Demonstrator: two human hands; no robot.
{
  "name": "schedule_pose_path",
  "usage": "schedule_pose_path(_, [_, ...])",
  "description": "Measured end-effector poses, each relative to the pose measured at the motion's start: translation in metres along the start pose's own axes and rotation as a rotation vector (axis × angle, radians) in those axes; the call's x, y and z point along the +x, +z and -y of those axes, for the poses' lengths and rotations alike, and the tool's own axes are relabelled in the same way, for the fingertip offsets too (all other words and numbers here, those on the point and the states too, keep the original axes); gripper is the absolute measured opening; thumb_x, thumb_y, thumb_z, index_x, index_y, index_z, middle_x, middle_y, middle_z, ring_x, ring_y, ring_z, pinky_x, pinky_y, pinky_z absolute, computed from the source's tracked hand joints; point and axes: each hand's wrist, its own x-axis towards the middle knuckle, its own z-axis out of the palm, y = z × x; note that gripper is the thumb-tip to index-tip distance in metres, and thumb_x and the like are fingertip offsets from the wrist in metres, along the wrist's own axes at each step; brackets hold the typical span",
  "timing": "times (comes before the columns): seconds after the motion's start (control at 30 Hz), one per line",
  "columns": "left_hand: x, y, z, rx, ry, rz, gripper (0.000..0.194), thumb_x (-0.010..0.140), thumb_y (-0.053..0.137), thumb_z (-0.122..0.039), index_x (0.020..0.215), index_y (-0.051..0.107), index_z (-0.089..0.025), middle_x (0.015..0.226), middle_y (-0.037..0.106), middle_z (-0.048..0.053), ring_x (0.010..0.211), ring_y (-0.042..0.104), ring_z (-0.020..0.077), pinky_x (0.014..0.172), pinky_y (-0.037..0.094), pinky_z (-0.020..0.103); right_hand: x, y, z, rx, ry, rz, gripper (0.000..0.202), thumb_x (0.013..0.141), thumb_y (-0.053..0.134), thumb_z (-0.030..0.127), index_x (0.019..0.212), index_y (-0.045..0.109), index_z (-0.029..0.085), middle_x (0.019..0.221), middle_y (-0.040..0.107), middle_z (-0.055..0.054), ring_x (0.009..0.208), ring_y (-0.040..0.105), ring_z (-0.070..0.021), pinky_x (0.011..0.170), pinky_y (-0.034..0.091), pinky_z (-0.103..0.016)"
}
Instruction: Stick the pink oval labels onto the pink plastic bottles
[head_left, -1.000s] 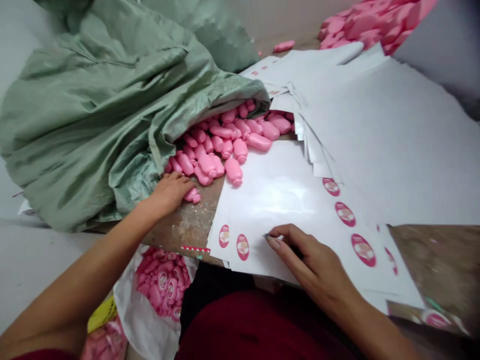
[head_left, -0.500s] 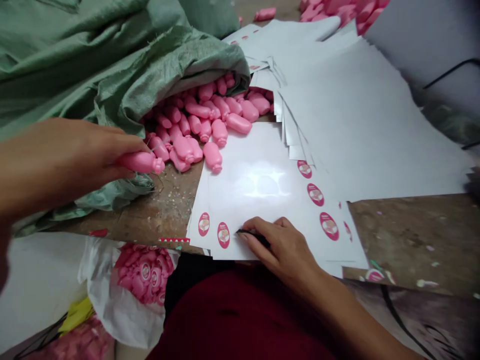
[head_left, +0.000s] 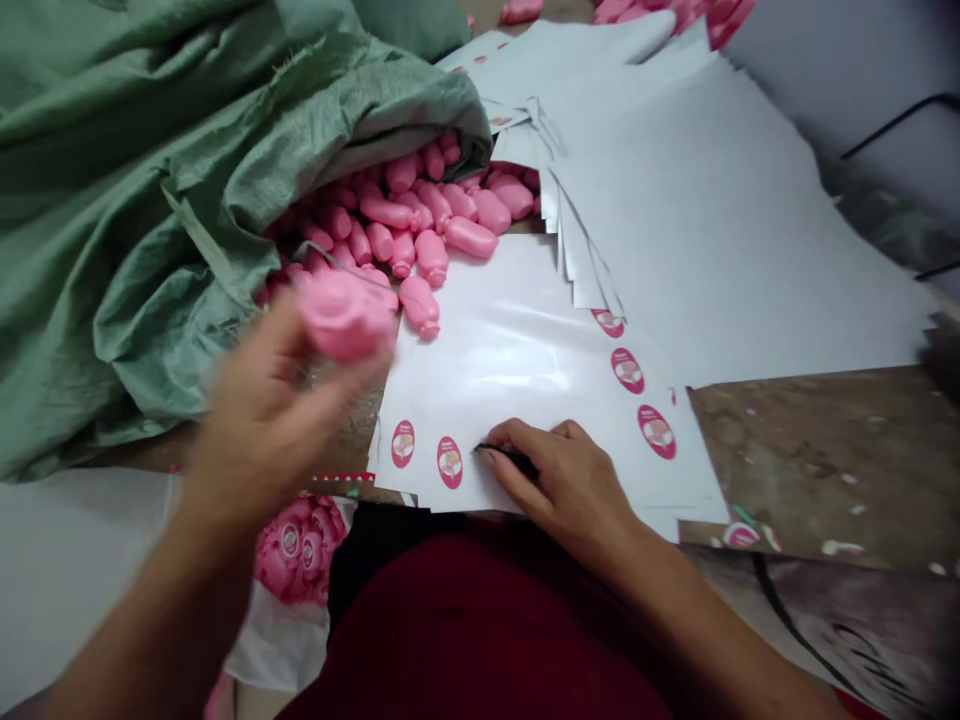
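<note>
My left hand (head_left: 262, 415) is raised at the left of the sheets, its fingers closed around a small pink plastic bottle (head_left: 346, 315); both are blurred by motion. My right hand (head_left: 574, 480) rests on a white sticker sheet (head_left: 495, 345) near the table's front edge. Between its thumb and fingers is a thin dark tool (head_left: 519, 460), whose kind I cannot make out. The tool's tip lies just right of a magenta oval sticker (head_left: 450, 462). A few more ovals dot the sheet's left and right sides.
Many pink bottles (head_left: 431, 255) spill from a large green sack (head_left: 187, 130) at the left. A stack of white sheets (head_left: 720, 220) covers the right back. Below the brown table (head_left: 787, 460) sits a white bag (head_left: 285, 640) with labelled pink bottles.
My left hand has swung right and turned upward with the pink bottle, from beside the sack's mouth toward the sticker sheets. My right hand has stayed in place with the dark tool.
</note>
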Motion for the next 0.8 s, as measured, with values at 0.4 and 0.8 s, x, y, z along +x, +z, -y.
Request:
schedule_pose_path(0.4, [0.027, 0.054, 0.082, -0.686, -0.338, 0.081, 0.012, 0.091, 0.062, -0.021, 0.102, 0.062, -0.015, 0.101, 0.075, 0.009, 0.105, 0.068, 0.0201, 0.096, 0.053, 0.037, 0.006, 0.015, 0.013, -0.152, -0.072, -0.084, 0.018, 0.097, 0.049, 0.024, 0.091, 0.065, 0.020, 0.070, 0.074, 0.000, 0.054, 0.054, -0.0161, 0.068, 0.028, -0.032])
schedule_pose_path(0.8, [0.027, 0.053, 0.089, -0.830, -0.342, 0.097, 0.012, 0.095, 0.058, -0.021, 0.104, 0.062, -0.014, 0.107, 0.075, 0.011, 0.120, 0.065, 0.0204, 0.108, 0.046, 0.034, 0.010, 0.016, 0.018, -0.270, -0.097, -0.090, 0.022, 0.098, 0.045, 0.023, 0.087, 0.065, 0.020, 0.068, 0.074, -0.001, 0.052, 0.050, -0.0167, 0.066, 0.024, -0.033])
